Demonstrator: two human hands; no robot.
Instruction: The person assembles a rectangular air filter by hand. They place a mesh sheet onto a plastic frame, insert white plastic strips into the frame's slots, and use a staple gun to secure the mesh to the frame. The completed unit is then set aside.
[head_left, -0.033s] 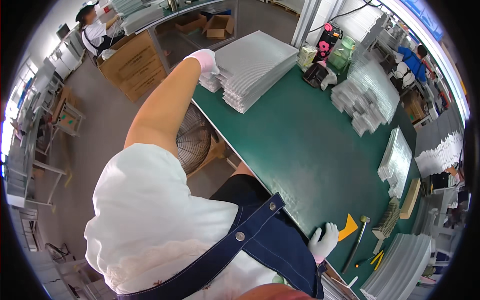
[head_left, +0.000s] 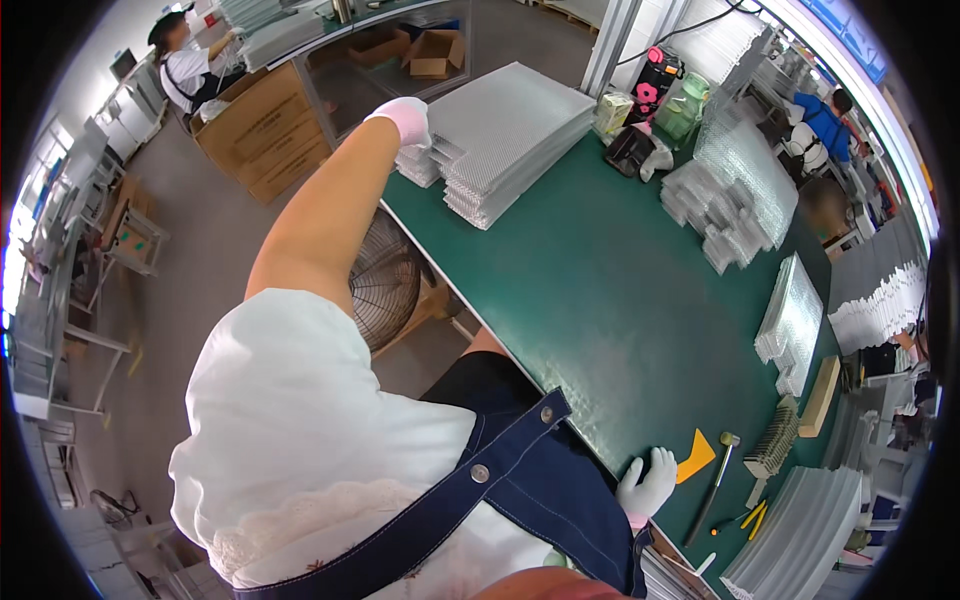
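My left hand (head_left: 405, 122), in a white and pink glove, reaches out to the far left end of the table. Its fingers bend over the narrow corner of the top silver textured panel (head_left: 515, 108) on a tall, neat stack; the fingertips are partly hidden. Close to my body, my right hand (head_left: 648, 483), in a white glove, rests on the green tabletop (head_left: 600, 330) at its near edge with the fingers apart and nothing held. Right beside those fingers lies a yellow flat scraper (head_left: 697, 457). A hammer (head_left: 715, 490) lies just beyond it.
More silver panels (head_left: 745, 170) are piled at the back, with a smaller pile (head_left: 792, 320) at the right. A green jar (head_left: 683, 108), yellow-handled pliers (head_left: 757, 520) and a wooden block (head_left: 820, 397) stand or lie around. A fan (head_left: 385, 283) is below the table edge. One co-worker (head_left: 190, 65) stands far left.
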